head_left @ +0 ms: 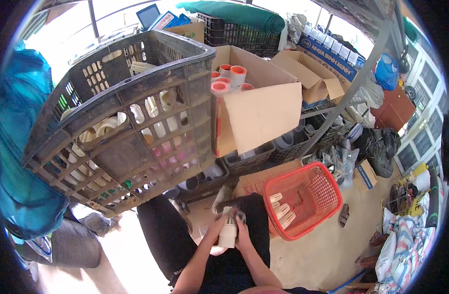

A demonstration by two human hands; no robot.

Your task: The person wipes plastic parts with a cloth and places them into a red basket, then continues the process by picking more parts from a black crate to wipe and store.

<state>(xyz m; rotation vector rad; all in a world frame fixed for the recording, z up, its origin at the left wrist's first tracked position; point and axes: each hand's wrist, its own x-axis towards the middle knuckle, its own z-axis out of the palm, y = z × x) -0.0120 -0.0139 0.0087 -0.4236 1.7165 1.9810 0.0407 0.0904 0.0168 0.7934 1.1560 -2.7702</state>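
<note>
Between the person's knees, my left hand [214, 230] and my right hand [242, 233] are closed around a white plastic fitting [228, 235] with a slotted upper end. The left one grips its left side and the right one its right side. To the right, a red plastic basket [310, 228] holds several similar white slotted pieces [282, 211] at its left side. Some clear plastic shows just below the hands.
A large black crate [131, 142] with white parts rises at the left. Behind stand an open cardboard box [263, 115] with red-and-white rolls and another open box [307, 73]. A metal post [344, 93] slants at the right. Striped sacks [401, 250] lie far right.
</note>
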